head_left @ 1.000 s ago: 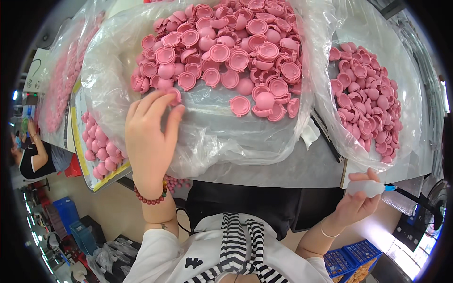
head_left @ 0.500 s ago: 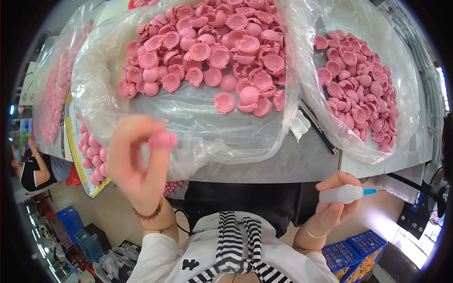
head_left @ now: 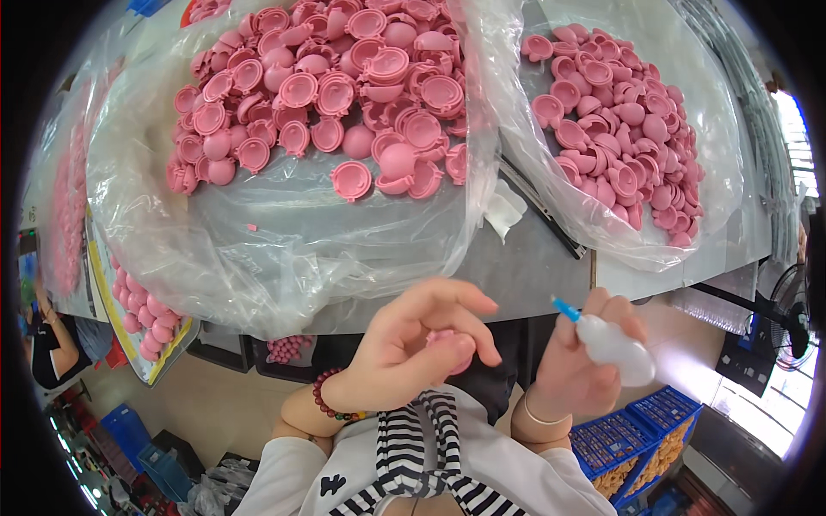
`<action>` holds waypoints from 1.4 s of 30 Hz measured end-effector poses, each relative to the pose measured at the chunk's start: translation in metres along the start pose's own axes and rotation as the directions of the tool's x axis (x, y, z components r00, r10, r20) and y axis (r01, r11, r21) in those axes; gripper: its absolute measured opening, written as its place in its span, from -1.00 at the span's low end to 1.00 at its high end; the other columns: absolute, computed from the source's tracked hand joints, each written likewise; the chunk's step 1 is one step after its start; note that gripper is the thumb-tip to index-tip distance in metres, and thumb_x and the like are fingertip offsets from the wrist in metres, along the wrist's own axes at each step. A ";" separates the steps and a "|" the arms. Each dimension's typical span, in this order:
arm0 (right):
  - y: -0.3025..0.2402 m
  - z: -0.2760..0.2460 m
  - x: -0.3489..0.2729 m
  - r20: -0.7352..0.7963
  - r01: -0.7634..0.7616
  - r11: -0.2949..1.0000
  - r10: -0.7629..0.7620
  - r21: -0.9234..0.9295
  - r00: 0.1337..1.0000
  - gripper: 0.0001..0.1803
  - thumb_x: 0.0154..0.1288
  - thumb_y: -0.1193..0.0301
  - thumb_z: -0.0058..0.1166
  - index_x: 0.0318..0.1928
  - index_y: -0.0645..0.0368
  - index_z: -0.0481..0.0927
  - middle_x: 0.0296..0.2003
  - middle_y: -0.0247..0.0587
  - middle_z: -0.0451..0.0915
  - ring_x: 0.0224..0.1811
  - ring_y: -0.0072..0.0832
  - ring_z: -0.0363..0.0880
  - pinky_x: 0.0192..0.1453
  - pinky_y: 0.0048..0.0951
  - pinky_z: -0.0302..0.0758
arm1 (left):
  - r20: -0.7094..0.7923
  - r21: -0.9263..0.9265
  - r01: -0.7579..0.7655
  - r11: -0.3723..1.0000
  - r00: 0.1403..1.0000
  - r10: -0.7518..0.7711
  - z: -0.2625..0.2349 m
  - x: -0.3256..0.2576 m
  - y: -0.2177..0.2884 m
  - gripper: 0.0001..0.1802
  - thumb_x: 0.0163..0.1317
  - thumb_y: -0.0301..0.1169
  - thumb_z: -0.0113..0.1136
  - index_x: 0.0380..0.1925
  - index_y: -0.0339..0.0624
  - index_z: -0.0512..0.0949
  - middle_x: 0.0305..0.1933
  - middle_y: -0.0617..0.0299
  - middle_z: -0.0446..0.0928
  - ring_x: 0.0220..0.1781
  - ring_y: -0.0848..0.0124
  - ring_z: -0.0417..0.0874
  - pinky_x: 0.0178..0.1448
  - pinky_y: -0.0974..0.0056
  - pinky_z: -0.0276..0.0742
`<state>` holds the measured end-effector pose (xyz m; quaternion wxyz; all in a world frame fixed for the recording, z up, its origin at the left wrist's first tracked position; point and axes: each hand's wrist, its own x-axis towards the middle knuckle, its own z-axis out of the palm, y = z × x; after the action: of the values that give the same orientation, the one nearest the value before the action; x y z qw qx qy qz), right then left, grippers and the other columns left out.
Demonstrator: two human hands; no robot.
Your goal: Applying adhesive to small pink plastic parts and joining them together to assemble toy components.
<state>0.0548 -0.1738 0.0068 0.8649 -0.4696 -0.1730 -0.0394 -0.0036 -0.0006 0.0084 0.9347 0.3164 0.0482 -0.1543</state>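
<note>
- Pink plastic shell — one small piece sits pinched in the left hand, fingers curled close round it, held off the near edge of the grey table above the lap.
- Clear bag, centre: largest package, spread open on the table and reaching its near edge; it carries a big heap of pink shells, cup-shaped and round. Judged barely drawn down, so most of the work looks left to do.
- Clear bag, right: smaller, towards the table's right edge, holding a second heap of like pink pieces. Whether these are finished or waiting cannot be told.
- Clear bag, far left: a narrow strip of pink pieces along the table's left edge.
- Yellow-rimmed tray — below the table's near left corner, pink pieces in it.
- Blue crates, lower right, on the floor.
- Squeeze bottle: white, blue nozzle, gripped in the right hand, nozzle aimed at the held shell but not touching.
- No labels or signs legible.
</note>
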 end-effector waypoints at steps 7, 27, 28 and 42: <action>-0.005 0.004 0.012 0.341 0.494 0.800 -0.384 -0.342 0.858 -0.28 0.06 -0.16 -0.05 -0.19 0.35 0.43 -0.63 -0.40 0.17 -0.64 -0.61 0.05 -0.62 -0.58 -0.07 | -0.023 0.114 -0.105 0.988 0.994 0.109 0.010 0.004 -0.003 -0.49 0.15 -0.64 -0.12 0.16 -0.35 0.15 0.08 0.03 0.30 -0.11 0.47 0.46 -0.05 0.40 0.41; -0.011 0.014 0.007 0.454 0.526 0.692 -0.311 -0.493 0.835 -0.30 0.13 -0.17 -0.16 -0.32 0.37 0.46 -0.71 -0.34 0.26 -0.71 -0.57 0.17 -0.70 -0.57 0.01 | 0.060 0.119 -0.300 0.947 0.954 0.294 -0.003 0.000 -0.015 -0.54 0.07 -0.75 -0.08 0.03 -0.38 0.22 0.13 -0.15 0.27 0.06 0.35 0.43 0.10 0.30 0.38; -0.012 0.014 0.007 0.426 0.517 0.698 -0.324 -0.495 0.845 -0.31 0.13 -0.16 -0.16 -0.32 0.37 0.46 -0.70 -0.33 0.27 -0.70 -0.57 0.18 -0.70 -0.57 0.01 | 0.061 0.119 -0.299 0.947 0.954 0.294 -0.003 0.000 -0.015 -0.54 0.07 -0.75 -0.08 0.03 -0.38 0.22 0.13 -0.15 0.27 0.06 0.35 0.43 0.10 0.30 0.38; -0.006 0.012 0.009 0.396 0.527 0.653 -0.353 -0.545 0.848 -0.31 0.15 -0.14 -0.17 -0.29 0.39 0.47 -0.68 -0.30 0.28 -0.70 -0.55 0.17 -0.70 -0.57 0.01 | 0.074 0.184 -0.335 0.924 0.942 0.327 -0.004 0.000 -0.014 -0.55 0.06 -0.76 -0.04 0.02 -0.42 0.23 0.11 -0.18 0.28 0.03 0.30 0.47 0.09 0.27 0.41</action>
<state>0.0590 -0.1663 0.0204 0.5879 -0.6774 -0.3683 -0.2448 -0.0079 -0.0089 -0.0030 0.9128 0.4064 -0.0405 -0.0050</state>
